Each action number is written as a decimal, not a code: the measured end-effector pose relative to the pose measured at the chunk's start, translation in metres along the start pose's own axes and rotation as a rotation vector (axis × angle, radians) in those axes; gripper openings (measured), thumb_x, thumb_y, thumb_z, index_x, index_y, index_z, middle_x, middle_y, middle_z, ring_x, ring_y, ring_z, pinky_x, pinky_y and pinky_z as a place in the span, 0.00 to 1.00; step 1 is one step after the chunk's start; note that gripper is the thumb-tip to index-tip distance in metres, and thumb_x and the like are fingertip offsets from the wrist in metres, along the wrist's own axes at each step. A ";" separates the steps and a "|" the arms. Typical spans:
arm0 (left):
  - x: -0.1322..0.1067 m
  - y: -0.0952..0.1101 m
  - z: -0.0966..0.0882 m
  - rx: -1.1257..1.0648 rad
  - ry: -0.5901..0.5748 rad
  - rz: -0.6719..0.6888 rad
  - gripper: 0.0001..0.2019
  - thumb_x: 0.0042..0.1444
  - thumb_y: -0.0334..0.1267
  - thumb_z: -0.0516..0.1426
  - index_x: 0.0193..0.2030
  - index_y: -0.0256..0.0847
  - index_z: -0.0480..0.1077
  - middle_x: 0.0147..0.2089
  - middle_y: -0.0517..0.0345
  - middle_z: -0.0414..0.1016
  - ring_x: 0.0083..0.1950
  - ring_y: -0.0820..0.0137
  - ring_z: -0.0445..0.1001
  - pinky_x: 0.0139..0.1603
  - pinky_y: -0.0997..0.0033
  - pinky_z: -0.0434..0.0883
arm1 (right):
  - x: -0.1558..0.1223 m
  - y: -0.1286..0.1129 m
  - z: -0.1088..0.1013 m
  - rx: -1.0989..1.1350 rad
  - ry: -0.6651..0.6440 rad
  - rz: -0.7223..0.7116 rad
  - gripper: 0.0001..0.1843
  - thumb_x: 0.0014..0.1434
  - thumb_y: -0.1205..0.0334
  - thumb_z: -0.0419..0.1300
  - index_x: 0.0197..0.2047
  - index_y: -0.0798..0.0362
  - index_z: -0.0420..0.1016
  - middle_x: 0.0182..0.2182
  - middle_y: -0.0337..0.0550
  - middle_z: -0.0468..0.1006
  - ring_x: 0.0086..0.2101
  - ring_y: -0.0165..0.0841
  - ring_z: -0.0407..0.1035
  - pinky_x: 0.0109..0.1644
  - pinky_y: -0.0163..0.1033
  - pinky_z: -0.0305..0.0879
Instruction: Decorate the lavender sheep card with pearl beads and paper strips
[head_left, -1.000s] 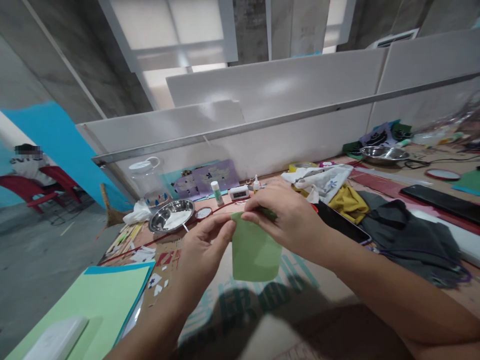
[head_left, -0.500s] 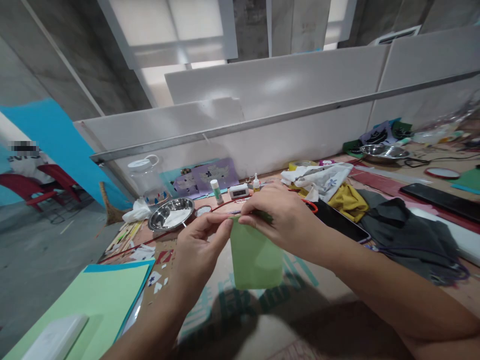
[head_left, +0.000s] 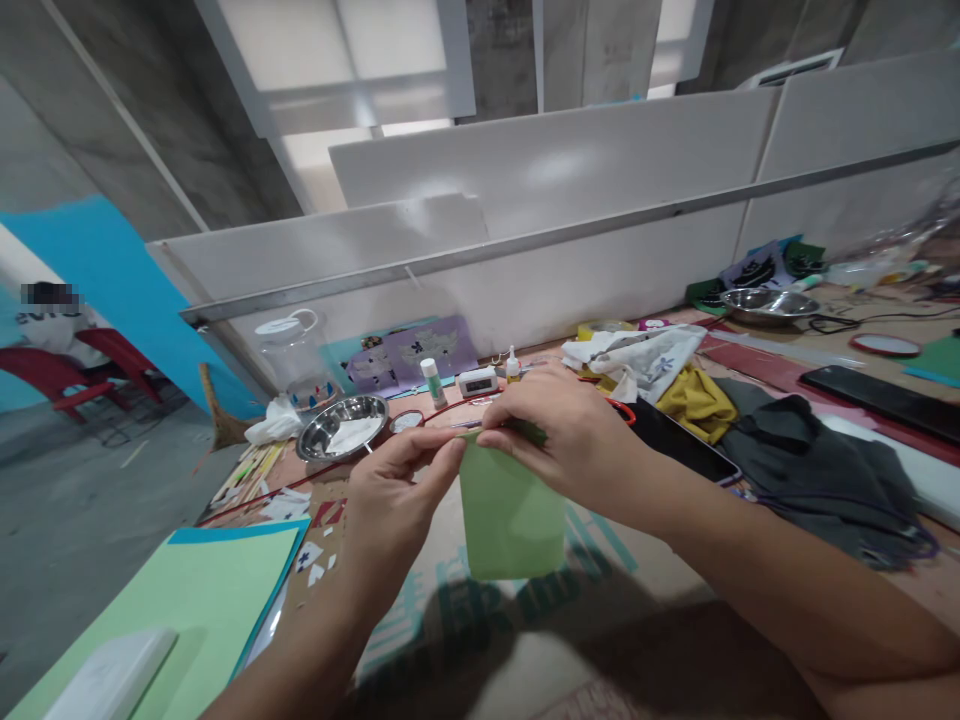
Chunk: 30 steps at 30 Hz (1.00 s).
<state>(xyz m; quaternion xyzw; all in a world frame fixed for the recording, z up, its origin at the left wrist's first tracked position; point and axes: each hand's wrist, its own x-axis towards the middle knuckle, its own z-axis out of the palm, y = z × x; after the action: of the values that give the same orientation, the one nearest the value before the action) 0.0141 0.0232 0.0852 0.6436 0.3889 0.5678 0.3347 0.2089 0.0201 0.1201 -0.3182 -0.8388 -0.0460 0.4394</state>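
Note:
A rectangular piece of green paper [head_left: 514, 515] hangs upright between my hands, above a cardboard sheet [head_left: 652, 640] with teal printed characters. With thumb and forefinger, my left hand [head_left: 401, 490] pinches its top left corner. My right hand [head_left: 570, 430] is closed on the top edge, its fingertips close beside those of the left. The folded part of the paper behind the right fingers is mostly hidden. Beyond the fingertips stand a glue stick [head_left: 430, 382], a small white digital clock [head_left: 478, 383] and a small dropper bottle [head_left: 513, 366].
At the left lie green sheets [head_left: 217, 590] under a white box [head_left: 112, 675]. A steel bowl [head_left: 315, 435] and a clear jug [head_left: 289, 355] stand behind. To the right are a phone [head_left: 694, 445], a yellow cloth [head_left: 694, 400] and dark fabric [head_left: 810, 470]. A person [head_left: 56, 325] sits far left.
Almost nothing differs. Both hands keep their pinch on the green paper, which has shifted only very slightly.

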 end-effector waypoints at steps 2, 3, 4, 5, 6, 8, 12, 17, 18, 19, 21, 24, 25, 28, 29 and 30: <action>0.000 0.001 0.000 0.011 0.008 0.006 0.08 0.56 0.43 0.65 0.36 0.41 0.81 0.38 0.53 0.85 0.39 0.68 0.82 0.41 0.73 0.80 | 0.000 0.000 0.000 0.003 0.003 -0.003 0.05 0.65 0.63 0.62 0.36 0.52 0.75 0.30 0.37 0.79 0.34 0.31 0.68 0.44 0.39 0.57; 0.000 0.001 0.000 0.015 0.008 0.010 0.08 0.56 0.43 0.65 0.36 0.41 0.81 0.38 0.53 0.85 0.39 0.68 0.82 0.40 0.73 0.80 | 0.000 0.000 0.000 0.004 0.005 -0.006 0.05 0.65 0.63 0.63 0.36 0.52 0.75 0.30 0.37 0.79 0.34 0.31 0.68 0.45 0.39 0.57; 0.000 0.002 0.000 0.017 0.010 0.014 0.08 0.56 0.42 0.65 0.36 0.41 0.81 0.38 0.54 0.85 0.38 0.68 0.82 0.40 0.73 0.80 | 0.000 0.000 0.000 0.004 0.007 -0.008 0.05 0.65 0.63 0.63 0.36 0.53 0.75 0.31 0.37 0.79 0.34 0.31 0.68 0.45 0.39 0.57; -0.001 0.002 0.000 0.019 0.012 0.016 0.07 0.56 0.42 0.65 0.36 0.41 0.81 0.38 0.54 0.85 0.38 0.68 0.82 0.40 0.74 0.80 | 0.000 0.000 0.000 0.004 0.009 -0.008 0.04 0.65 0.63 0.63 0.36 0.53 0.75 0.31 0.37 0.79 0.34 0.31 0.68 0.46 0.39 0.57; -0.001 0.003 0.000 0.018 0.013 0.019 0.06 0.56 0.41 0.66 0.36 0.41 0.81 0.38 0.55 0.85 0.38 0.69 0.82 0.40 0.74 0.80 | 0.000 0.000 0.000 0.005 0.007 -0.006 0.04 0.65 0.63 0.63 0.36 0.53 0.75 0.31 0.37 0.79 0.34 0.31 0.68 0.46 0.39 0.57; -0.001 0.003 0.000 0.014 0.014 0.023 0.05 0.56 0.40 0.66 0.36 0.42 0.81 0.37 0.56 0.85 0.37 0.70 0.82 0.39 0.75 0.80 | 0.000 0.000 -0.001 0.007 0.002 -0.005 0.05 0.65 0.63 0.63 0.36 0.52 0.75 0.31 0.37 0.79 0.33 0.31 0.68 0.46 0.39 0.57; -0.001 0.002 0.000 0.027 0.021 0.034 0.05 0.55 0.40 0.66 0.36 0.43 0.82 0.37 0.57 0.85 0.38 0.71 0.82 0.40 0.76 0.79 | 0.000 0.000 -0.002 0.008 -0.004 0.004 0.05 0.65 0.63 0.63 0.36 0.53 0.76 0.30 0.37 0.79 0.34 0.31 0.68 0.45 0.38 0.57; -0.003 0.001 0.000 0.021 0.033 0.055 0.04 0.55 0.39 0.66 0.36 0.44 0.82 0.37 0.59 0.85 0.38 0.72 0.82 0.40 0.79 0.79 | -0.001 0.000 -0.002 0.014 0.005 -0.012 0.05 0.65 0.63 0.63 0.36 0.53 0.75 0.30 0.37 0.79 0.33 0.31 0.68 0.46 0.38 0.57; -0.003 0.001 0.000 0.016 0.030 0.059 0.04 0.55 0.39 0.66 0.36 0.44 0.82 0.37 0.59 0.85 0.38 0.72 0.82 0.40 0.79 0.79 | -0.001 0.000 -0.002 0.014 0.005 -0.014 0.05 0.65 0.63 0.63 0.36 0.53 0.75 0.31 0.37 0.79 0.33 0.31 0.68 0.46 0.38 0.57; -0.002 0.000 0.001 0.011 0.026 0.061 0.03 0.56 0.39 0.66 0.36 0.45 0.82 0.37 0.60 0.85 0.38 0.73 0.82 0.40 0.80 0.78 | -0.001 0.000 -0.001 0.014 0.005 -0.015 0.05 0.65 0.63 0.63 0.36 0.53 0.75 0.31 0.37 0.79 0.33 0.31 0.68 0.46 0.39 0.57; -0.002 0.000 0.001 0.002 0.024 0.062 0.03 0.56 0.38 0.66 0.36 0.46 0.82 0.37 0.61 0.85 0.38 0.73 0.82 0.39 0.80 0.78 | -0.001 0.000 -0.001 0.014 0.004 -0.013 0.05 0.65 0.63 0.63 0.36 0.53 0.75 0.30 0.37 0.79 0.33 0.31 0.68 0.46 0.39 0.57; -0.001 -0.001 0.000 -0.002 0.029 0.066 0.02 0.55 0.38 0.66 0.36 0.47 0.82 0.37 0.62 0.85 0.38 0.74 0.82 0.40 0.82 0.78 | 0.000 0.000 -0.001 0.012 0.011 -0.017 0.05 0.65 0.63 0.64 0.36 0.53 0.76 0.30 0.37 0.79 0.33 0.30 0.68 0.46 0.38 0.56; -0.001 -0.001 0.000 -0.003 0.030 0.068 0.02 0.55 0.38 0.66 0.36 0.47 0.82 0.37 0.62 0.85 0.38 0.74 0.82 0.40 0.82 0.78 | 0.000 0.000 -0.001 0.011 0.014 -0.019 0.05 0.64 0.63 0.64 0.36 0.54 0.76 0.30 0.37 0.78 0.33 0.30 0.68 0.46 0.38 0.56; -0.002 -0.001 0.000 -0.011 0.032 0.070 0.02 0.55 0.38 0.66 0.35 0.46 0.82 0.36 0.62 0.85 0.38 0.74 0.82 0.39 0.82 0.78 | 0.001 0.000 -0.001 0.006 0.016 -0.025 0.04 0.64 0.64 0.64 0.36 0.54 0.76 0.30 0.36 0.78 0.33 0.30 0.68 0.45 0.38 0.56; -0.002 -0.001 0.000 -0.013 0.033 0.072 0.02 0.55 0.38 0.66 0.35 0.45 0.82 0.36 0.61 0.85 0.37 0.73 0.82 0.39 0.81 0.78 | 0.001 0.000 -0.001 0.004 0.017 -0.024 0.04 0.63 0.65 0.64 0.36 0.54 0.76 0.30 0.36 0.78 0.33 0.30 0.68 0.45 0.38 0.56; -0.003 -0.001 0.000 -0.015 0.033 0.073 0.02 0.55 0.38 0.66 0.35 0.45 0.82 0.36 0.61 0.85 0.37 0.73 0.82 0.39 0.81 0.78 | 0.001 0.000 0.000 0.004 0.019 -0.025 0.04 0.64 0.65 0.64 0.36 0.54 0.76 0.30 0.36 0.78 0.33 0.30 0.68 0.45 0.38 0.56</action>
<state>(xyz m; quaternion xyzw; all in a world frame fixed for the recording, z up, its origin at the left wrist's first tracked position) 0.0134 0.0214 0.0830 0.6454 0.3665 0.5932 0.3120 0.2090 0.0206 0.1210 -0.3065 -0.8385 -0.0527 0.4474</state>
